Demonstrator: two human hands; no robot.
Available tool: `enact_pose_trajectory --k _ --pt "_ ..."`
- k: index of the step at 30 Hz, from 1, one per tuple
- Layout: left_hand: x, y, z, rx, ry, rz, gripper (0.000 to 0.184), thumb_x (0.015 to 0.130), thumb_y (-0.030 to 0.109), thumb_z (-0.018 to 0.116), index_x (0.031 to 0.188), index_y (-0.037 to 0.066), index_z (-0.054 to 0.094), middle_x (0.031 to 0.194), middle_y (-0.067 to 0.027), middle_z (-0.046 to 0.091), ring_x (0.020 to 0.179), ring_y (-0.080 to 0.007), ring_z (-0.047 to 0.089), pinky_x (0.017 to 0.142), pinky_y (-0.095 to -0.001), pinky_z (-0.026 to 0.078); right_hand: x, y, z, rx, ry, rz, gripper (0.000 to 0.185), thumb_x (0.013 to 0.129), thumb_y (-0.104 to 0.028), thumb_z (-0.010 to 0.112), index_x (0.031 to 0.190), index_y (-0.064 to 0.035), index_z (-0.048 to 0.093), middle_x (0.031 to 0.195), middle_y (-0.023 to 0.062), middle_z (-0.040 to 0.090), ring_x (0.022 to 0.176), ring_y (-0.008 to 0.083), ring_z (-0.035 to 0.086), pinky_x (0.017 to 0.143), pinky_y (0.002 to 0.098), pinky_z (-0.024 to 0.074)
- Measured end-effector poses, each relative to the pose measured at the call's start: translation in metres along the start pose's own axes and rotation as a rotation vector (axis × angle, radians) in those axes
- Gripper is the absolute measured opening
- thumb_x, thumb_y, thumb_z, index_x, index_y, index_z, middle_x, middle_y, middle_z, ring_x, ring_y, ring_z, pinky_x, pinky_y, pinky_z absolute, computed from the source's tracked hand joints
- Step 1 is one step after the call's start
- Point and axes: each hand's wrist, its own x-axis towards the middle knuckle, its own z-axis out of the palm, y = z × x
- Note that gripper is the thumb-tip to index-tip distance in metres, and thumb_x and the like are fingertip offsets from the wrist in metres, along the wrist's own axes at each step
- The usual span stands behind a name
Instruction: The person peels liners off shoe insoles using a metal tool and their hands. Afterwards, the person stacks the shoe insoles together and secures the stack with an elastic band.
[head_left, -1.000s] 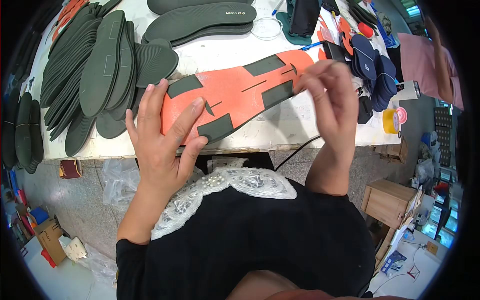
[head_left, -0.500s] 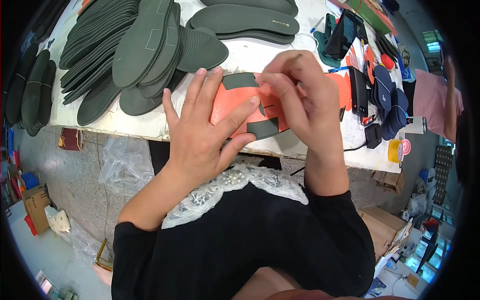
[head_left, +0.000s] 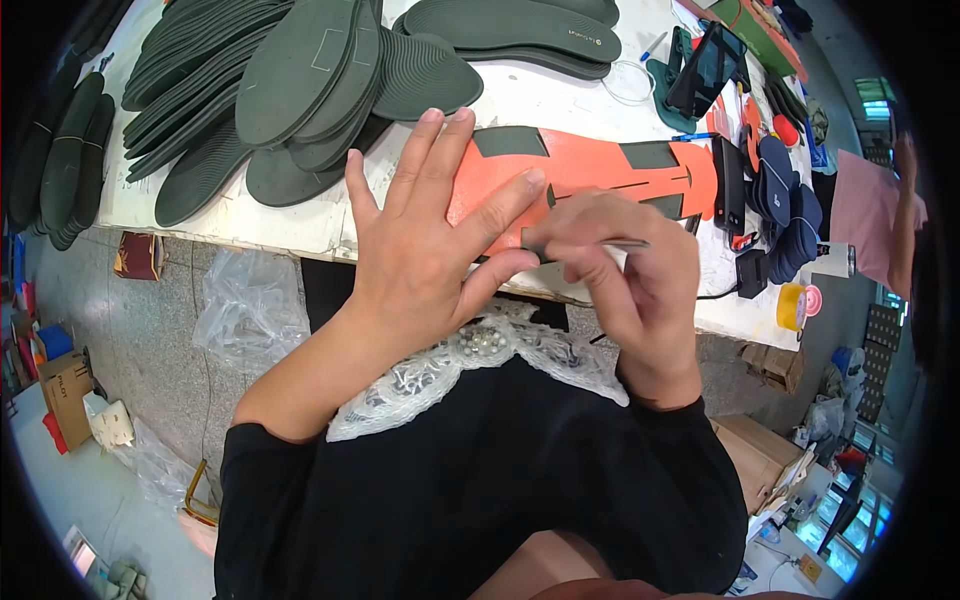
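An orange template (head_left: 590,155) with rectangular cut-outs and slits lies at the table's front edge, over a dark green insole (head_left: 650,155) that shows through the openings. My left hand (head_left: 420,240) presses flat on the template's left end, fingers spread. Low over its near edge, my right hand (head_left: 640,265) is closed in a pinch around a thin grey pen-like tool (head_left: 628,243). Motion blurs the fingertips, and the tool's point is hidden, so I cannot tell whether it touches the insole.
Dark green insoles (head_left: 300,80) are piled at the left and back of the white table (head_left: 560,95). On the right are a phone on a stand (head_left: 710,70), a black box (head_left: 728,185), blue insoles (head_left: 790,220) and yellow tape (head_left: 791,306). Another person (head_left: 865,215) stands far right.
My right hand has moved down toward me, from the template's far edge to its near edge, uncovering the template's right part. My left hand stays pressed on it.
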Motion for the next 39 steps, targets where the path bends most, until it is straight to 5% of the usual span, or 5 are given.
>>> enact_pose_trajectory --k 12,17,20,23,39 --pt "0.007 -0.011 -0.009 0.083 0.085 0.064 0.063 0.080 0.063 0.069 0.132 0.029 0.066 0.145 -0.0184 0.048 0.125 -0.0365 0.050 0.101 -0.0694 0.029 -0.019 0.010 -0.033 0.117 0.368 -0.070 0.016 0.090 0.009 0.058 0.103 0.0014 0.057 0.090 0.0146 0.072 0.072 0.0158 0.063 0.067 0.0228 0.0505" --pt "0.027 -0.087 -0.054 0.324 0.358 -0.194 0.045 0.092 0.026 0.069 0.135 0.015 0.064 0.133 -0.0161 0.062 0.118 -0.0311 0.058 0.100 -0.0365 0.043 -0.024 0.034 -0.079 -0.131 0.496 -0.091 0.010 0.099 0.005 0.052 0.108 0.0021 0.052 0.095 0.0181 0.071 0.073 0.0150 0.065 0.070 0.0217 0.0533" --pt "0.016 -0.056 -0.055 0.135 0.470 -0.211 0.046 0.095 0.031 0.065 0.137 0.010 0.063 0.139 -0.0169 0.058 0.126 -0.0315 0.054 0.105 -0.0395 0.040 -0.024 0.043 -0.089 -0.093 0.613 -0.085 0.009 0.100 0.004 0.052 0.109 0.0022 0.051 0.095 0.0180 0.071 0.074 0.0162 0.067 0.071 0.0229 0.0547" --pt "0.007 -0.011 -0.033 -0.060 0.144 -0.009 0.046 0.092 0.034 0.066 0.133 0.014 0.067 0.148 -0.0228 0.045 0.130 -0.0381 0.047 0.107 -0.0496 0.036 -0.026 0.050 -0.098 -0.052 0.713 -0.077 0.008 0.101 0.002 0.052 0.109 0.0024 0.051 0.096 0.0180 0.070 0.075 0.0173 0.068 0.072 0.0241 0.0561" --pt "0.002 0.003 -0.008 -0.088 -0.024 0.048 0.049 0.091 0.045 0.065 0.130 0.015 0.070 0.148 -0.0254 0.042 0.129 -0.0414 0.045 0.108 -0.0503 0.035 -0.010 0.067 -0.075 0.074 0.365 -0.071 0.010 0.103 0.000 0.050 0.113 0.0021 0.049 0.102 0.0196 0.070 0.074 0.0189 0.070 0.070 0.0246 0.0580"
